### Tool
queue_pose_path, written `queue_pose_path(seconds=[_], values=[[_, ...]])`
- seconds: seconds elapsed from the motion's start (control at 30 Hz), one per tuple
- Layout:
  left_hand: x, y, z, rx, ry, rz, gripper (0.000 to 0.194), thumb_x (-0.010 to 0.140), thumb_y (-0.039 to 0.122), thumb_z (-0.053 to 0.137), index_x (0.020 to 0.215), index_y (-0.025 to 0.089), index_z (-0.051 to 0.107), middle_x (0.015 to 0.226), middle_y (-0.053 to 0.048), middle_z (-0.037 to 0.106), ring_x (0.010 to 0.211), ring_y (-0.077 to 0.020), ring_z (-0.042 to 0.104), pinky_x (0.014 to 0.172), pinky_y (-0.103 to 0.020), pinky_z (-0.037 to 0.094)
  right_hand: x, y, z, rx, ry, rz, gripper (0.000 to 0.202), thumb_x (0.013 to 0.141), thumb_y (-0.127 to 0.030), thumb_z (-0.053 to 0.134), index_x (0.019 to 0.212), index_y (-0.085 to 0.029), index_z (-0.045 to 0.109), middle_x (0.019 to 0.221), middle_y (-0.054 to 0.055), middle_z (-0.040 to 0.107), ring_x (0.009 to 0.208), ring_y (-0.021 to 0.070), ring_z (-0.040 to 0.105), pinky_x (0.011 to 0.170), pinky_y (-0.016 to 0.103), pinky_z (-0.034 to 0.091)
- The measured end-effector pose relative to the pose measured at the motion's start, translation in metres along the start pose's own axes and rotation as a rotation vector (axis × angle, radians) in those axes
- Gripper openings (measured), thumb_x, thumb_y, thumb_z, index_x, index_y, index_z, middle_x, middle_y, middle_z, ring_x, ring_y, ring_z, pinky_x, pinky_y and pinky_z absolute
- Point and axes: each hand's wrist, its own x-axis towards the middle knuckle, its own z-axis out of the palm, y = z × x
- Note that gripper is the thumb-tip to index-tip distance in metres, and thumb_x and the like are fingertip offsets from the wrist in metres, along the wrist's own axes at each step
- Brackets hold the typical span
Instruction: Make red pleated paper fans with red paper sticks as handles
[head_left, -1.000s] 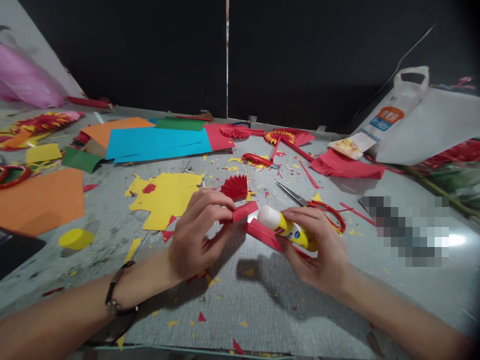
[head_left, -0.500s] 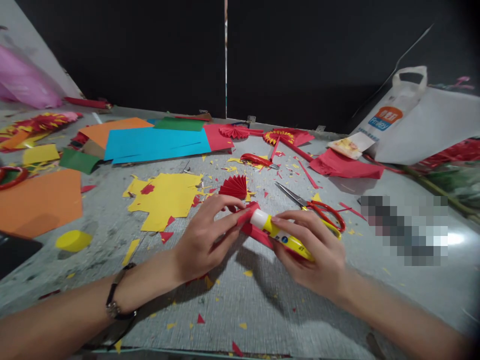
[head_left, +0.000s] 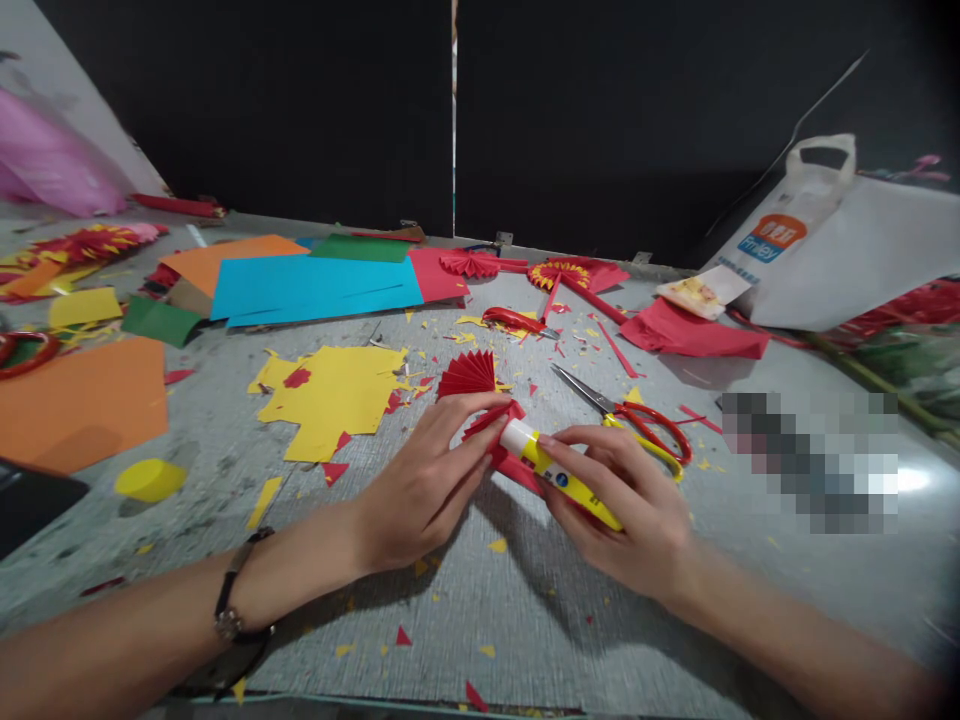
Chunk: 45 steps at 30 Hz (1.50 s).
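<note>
Over table (head_left: pixel 600 655), right grip (head_left: pixel 637 520) clamping slanted glue stick (head_left: pixel 561 477), tip (head_left: pixel 516 437) forward-left, left grip (head_left: pixel 412 490) pinching red paper (head_left: pixel 480 423)

You have two hands (head_left: pixel 424 490) (head_left: pixel 634 520), one glue stick (head_left: pixel 581 495), one short yellow cylinder (head_left: pixel 150 480), one bracelet (head_left: pixel 226 622), one white carrier bag (head_left: pixel 840 250) and one pair of red-and-yellow-handled scissors (head_left: pixel 621 408) before you
</note>
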Motion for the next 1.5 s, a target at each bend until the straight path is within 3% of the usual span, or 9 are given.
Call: queue_pose_path(seconds=[0.17, 0.3, 0.4, 0.8, 1.23, 1.5], values=[[-0.0012, 0.0057, -0.0006, -0.024, -0.109, -0.039, 0.054, 0.106, 0.013, 0.048, 0.158, 0.015, 0.037, 0.164, -0.021, 0.035, 0.153, -0.0317, 0.036, 0.126, -0.056, 0.036, -0.0014, -0.0004, 0.0, -0.024, -0.01, -0.004, 0.041, 0.093, 0.0, 0.068, 0.131, -0.016, 0.067, 0.117, 0.012, 0.068, 0.087, 0.0174, 0.072, 0.067, 0.028, 0.061], [-0.0037, 0.005, -0.0005, -0.049, -0.134, -0.022, 0.07, 0.106, 0.018, 0.05, 0.168, 0.02, 0.017, 0.17, -0.021, 0.025, 0.159, -0.0327, 0.026, 0.128, -0.06, 0.033, -0.0015, 0.0005, -0.0006, 0.002, -0.004, -0.021, 0.044, 0.094, 0.0, 0.066, 0.135, -0.016, 0.065, 0.117, 0.012, 0.067, 0.085, 0.018, 0.07, 0.064, 0.029, 0.06], [-0.0049, 0.0024, 0.0005, -0.078, -0.157, -0.023, 0.075, 0.106, 0.02, 0.051, 0.17, 0.023, 0.012, 0.172, -0.021, 0.02, 0.162, -0.033, 0.022, 0.129, -0.063, 0.031, -0.0009, 0.001, -0.0013, 0.021, -0.015, -0.034, 0.046, 0.095, -0.001, 0.064, 0.138, -0.016, 0.063, 0.117, 0.013, 0.066, 0.091, 0.0205, 0.07, 0.064, 0.03, 0.06], [-0.0035, 0.0047, -0.0035, -0.126, -0.177, -0.047, 0.086, 0.103, 0.024, 0.06, 0.171, 0.029, 0.008, 0.174, -0.02, 0.019, 0.163, -0.0375, 0.021, 0.128, -0.069, 0.032, -0.0027, -0.0018, -0.0041, -0.033, -0.036, -0.078, 0.045, 0.096, -0.002, 0.064, 0.138, -0.016, 0.063, 0.119, 0.013, 0.068, 0.099, 0.0216, 0.071, 0.069, 0.031, 0.064], [-0.0059, 0.002, -0.0058, -0.161, -0.217, -0.033, 0.094, 0.1, 0.026, 0.066, 0.172, 0.026, 0.006, 0.177, -0.021, 0.009, 0.165, -0.039, 0.014, 0.128, -0.07, 0.03, -0.0038, -0.0013, -0.0064, -0.048, -0.026, -0.118, 0.044, 0.097, -0.005, 0.065, 0.139, -0.015, 0.063, 0.116, 0.013, 0.071, 0.099, 0.0211, 0.074, 0.07, 0.03, 0.066], [-0.0029, 0.0034, -0.0075, -0.191, -0.231, -0.043, 0.097, 0.097, 0.026, 0.069, 0.172, 0.026, 0.009, 0.176, -0.021, 0.012, 0.164, -0.0417, 0.019, 0.127, -0.071, 0.034, -0.0088, 0.001, -0.0049, -0.035, -0.035, -0.124, 0.049, 0.096, -0.006, 0.068, 0.144, -0.015, 0.062, 0.117, 0.014, 0.073, 0.1, 0.0226, 0.076, 0.072, 0.031, 0.068]])
